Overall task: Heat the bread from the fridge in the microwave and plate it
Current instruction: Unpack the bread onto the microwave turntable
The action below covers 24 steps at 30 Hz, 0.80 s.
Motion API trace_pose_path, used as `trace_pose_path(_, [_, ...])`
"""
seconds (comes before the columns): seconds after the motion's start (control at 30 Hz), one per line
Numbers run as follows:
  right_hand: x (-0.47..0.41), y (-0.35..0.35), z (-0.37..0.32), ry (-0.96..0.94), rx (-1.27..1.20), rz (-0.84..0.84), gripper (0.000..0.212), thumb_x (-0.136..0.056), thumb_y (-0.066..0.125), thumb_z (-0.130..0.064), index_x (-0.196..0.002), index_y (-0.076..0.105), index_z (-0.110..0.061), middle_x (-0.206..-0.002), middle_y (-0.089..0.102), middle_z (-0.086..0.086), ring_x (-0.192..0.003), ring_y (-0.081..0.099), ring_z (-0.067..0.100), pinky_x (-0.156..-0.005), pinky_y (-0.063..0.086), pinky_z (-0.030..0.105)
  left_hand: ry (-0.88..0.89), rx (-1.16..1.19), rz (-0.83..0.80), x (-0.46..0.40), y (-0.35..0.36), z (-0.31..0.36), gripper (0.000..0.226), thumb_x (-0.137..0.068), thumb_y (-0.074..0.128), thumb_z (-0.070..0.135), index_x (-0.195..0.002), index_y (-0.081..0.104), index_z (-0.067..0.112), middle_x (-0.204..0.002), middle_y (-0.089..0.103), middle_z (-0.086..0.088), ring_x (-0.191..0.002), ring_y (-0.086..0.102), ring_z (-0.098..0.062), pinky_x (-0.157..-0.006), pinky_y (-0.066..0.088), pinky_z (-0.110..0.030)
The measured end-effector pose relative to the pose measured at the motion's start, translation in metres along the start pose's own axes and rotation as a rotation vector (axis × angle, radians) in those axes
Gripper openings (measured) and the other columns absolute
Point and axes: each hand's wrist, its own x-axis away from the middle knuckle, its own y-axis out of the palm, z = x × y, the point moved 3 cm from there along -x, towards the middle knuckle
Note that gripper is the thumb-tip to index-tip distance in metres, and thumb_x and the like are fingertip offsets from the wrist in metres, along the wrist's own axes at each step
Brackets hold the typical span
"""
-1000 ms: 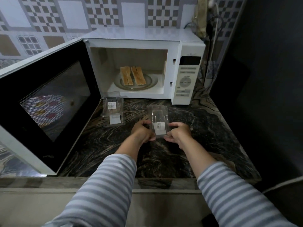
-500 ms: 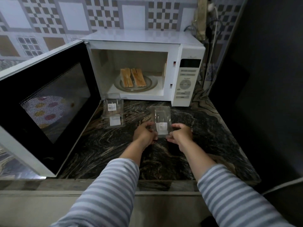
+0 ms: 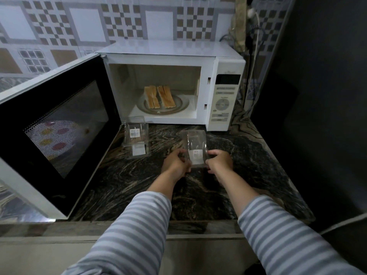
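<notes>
Since the earlier frames the clear plastic container [image 3: 195, 148] and both hands have shifted only slightly, edging a little away from the microwave [image 3: 170, 84] while the grip stays the same. The left hand [image 3: 175, 162] curls around the container's left edge and the right hand [image 3: 219, 160] pinches its right edge, so both are clamped on the same thin shell just above the dark marbled countertop [image 3: 248, 165]. The container looks empty, though its clear walls make that hard to confirm. The bread [image 3: 158, 96] lies as two pieces on the plate [image 3: 179, 105] inside the open microwave, whose door [image 3: 57, 126] swings wide to the left. A second clear container [image 3: 136, 136] sits on the counter just in front of the cavity, beside the door. The main risk is probably that the flimsy shell buckles or pops under the two-sided squeeze and slips out, skidding into the other container. That second container also sits near the door's path; if it stays there, the door may catch it on closing and fail to latch, so heating would not begin. Reaching for the door while still holding the shell could knock either container off the front edge. Whether the bread has already been heated cannot be told from this view.
</notes>
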Motion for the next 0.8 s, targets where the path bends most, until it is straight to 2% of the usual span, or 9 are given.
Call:
trace_pose_path(0.07, [0.006,-0.004,-0.008,-0.082,0.168,0.032,0.038,-0.088,0.058,-0.007,-0.123,0.062,-0.022,-0.121,0.064,0.006,-0.103,0.063,0.025,-0.087,0.055,0.038,0.071,-0.082,0.012,0.002,-0.008,0.005,0.022,-0.09,0.064,0.019,-0.109,0.058,0.028,-0.085,0.063,0.008,-0.066,0.064,-0.012,-0.063,0.056,-0.022])
trace_pose_path(0.13, [0.013,-0.007,-0.019,-0.129,0.321,0.066,0.042,-0.089,0.057,-0.014,-0.129,0.055,-0.024,-0.132,0.054,0.006,-0.119,0.053,0.028,-0.098,0.047,0.039,0.153,-0.269,0.108,0.002,-0.021,0.014,0.017,-0.091,0.061,0.029,-0.108,0.062,0.029,-0.097,0.068,0.007,-0.079,0.068,-0.017,-0.08,0.055,-0.031])
trace_pose_path(0.2, [0.021,-0.006,-0.033,-0.178,0.43,0.103,0.046,-0.088,0.056,-0.02,-0.133,0.049,-0.029,-0.139,0.042,0.007,-0.128,0.041,0.031,-0.106,0.037,0.043,0.223,-0.409,0.225,0.003,-0.035,0.025,0.013,-0.091,0.058,0.034,-0.102,0.064,0.028,-0.103,0.069,0.005,-0.092,0.065,-0.021,-0.084,0.052,-0.034])
trace_pose_path(0.33, [0.044,0.015,-0.065,-0.475,0.506,0.154,0.04,-0.088,0.053,-0.02,-0.127,0.052,-0.028,-0.132,0.042,0.005,-0.126,0.035,0.029,-0.106,0.033,0.04,0.335,-0.494,0.42,0.006,-0.067,0.04,0.015,-0.093,0.052,0.034,-0.097,0.064,0.027,-0.104,0.066,0.001,-0.098,0.061,-0.025,-0.078,0.051,-0.034])
trace_pose_path(0.4, [0.052,0.035,-0.077,-0.624,0.501,0.094,0.034,-0.09,0.053,-0.019,-0.122,0.056,-0.025,-0.127,0.047,0.005,-0.122,0.039,0.027,-0.104,0.035,0.037,0.388,-0.545,0.538,0.006,-0.087,0.038,0.017,-0.093,0.051,0.031,-0.101,0.065,0.026,-0.113,0.062,-0.003,-0.107,0.056,-0.027,-0.082,0.05,-0.038])
trace_pose_path(0.47, [0.056,0.058,-0.084,-0.687,0.439,-0.025,0.03,-0.09,0.053,-0.017,-0.119,0.058,-0.022,-0.123,0.051,0.005,-0.116,0.047,0.025,-0.098,0.042,0.036,0.343,-0.611,0.618,0.004,-0.106,0.03,0.022,-0.094,0.051,0.03,-0.111,0.062,0.024,-0.125,0.054,-0.007,-0.117,0.046,-0.031,-0.088,0.045,-0.042])
trace_pose_path(0.57, [0.054,0.09,-0.087,-0.616,0.326,-0.19,0.027,-0.091,0.055,-0.017,-0.117,0.059,-0.018,-0.118,0.058,0.007,-0.109,0.056,0.026,-0.086,0.047,0.031,0.224,-0.6,0.664,-0.001,-0.131,0.013,0.031,-0.094,0.05,0.032,-0.123,0.055,0.023,-0.132,0.044,-0.01,-0.119,0.039,-0.035,-0.092,0.04,-0.046])
trace_pose_path(0.7, [0.043,0.127,-0.083,-0.389,0.182,-0.353,0.027,-0.094,0.053,-0.02,-0.119,0.058,-0.015,-0.12,0.061,0.009,-0.111,0.057,0.026,-0.085,0.041,0.024,0.018,-0.307,0.504,-0.019,-0.153,-0.013,0.039,-0.095,0.049,0.03,-0.133,0.046,0.026,-0.141,0.034,-0.014,-0.123,0.04,-0.038,-0.1,0.038,-0.046])
trace_pose_path(0.8, [0.034,0.147,-0.075,-0.249,0.043,-0.385,0.019,-0.092,0.054,-0.023,-0.11,0.058,-0.017,-0.118,0.06,0.009,-0.109,0.058,0.028,-0.096,0.05,0.04,-0.048,-0.18,0.437,-0.03,-0.157,-0.027,0.046,-0.094,0.05,0.029,-0.139,0.042,0.024,-0.139,0.044,-0.016,-0.12,0.05,-0.035,-0.101,0.041,-0.041])
